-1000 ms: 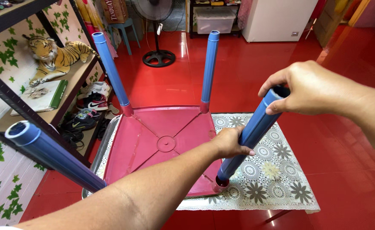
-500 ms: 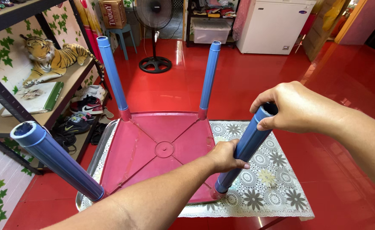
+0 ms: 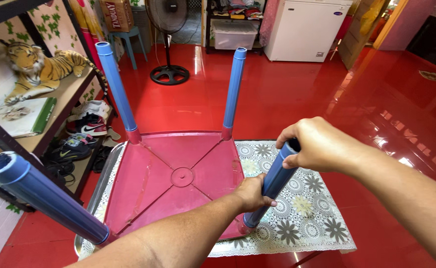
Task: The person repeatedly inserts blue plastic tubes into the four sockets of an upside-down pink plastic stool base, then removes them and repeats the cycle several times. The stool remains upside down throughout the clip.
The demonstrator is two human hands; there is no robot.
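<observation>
**Blue leg held in both hands on an upturned red stool**

Red plastic makes up the square seat (image 3: 178, 173) of a stool that lies upside down, its underside facing up, on a white lace cloth (image 3: 302, 218) with a flower pattern. That cloth covers a low worktop set on a glossy red floor (image 3: 327, 94). Four blue tube legs rise from the seat's corners.

The right hand (image 3: 322, 146) wraps over the top end of the near-right leg (image 3: 275, 181), fingers closed around it and hiding its tip. The left hand (image 3: 252, 191) grips the same leg lower down, close to its socket at the seat's corner, with the fingers curled tight round the tube. This leg tilts toward the person.

The far-left leg (image 3: 116, 89) and far-right leg (image 3: 233, 89) stand seated in their sockets, well apart from the hands. The near-left leg (image 3: 44, 196) slants toward the camera, its open hollow end showing.

At the left a shelf (image 3: 54, 106) carries a plush tiger (image 3: 39, 69) and a green-edged book (image 3: 22, 116), with sports shoes (image 3: 86, 126) below. Farther back stand a floor fan (image 3: 167, 34), a small blue stool (image 3: 128, 42) and a white chest freezer (image 3: 307, 30).
</observation>
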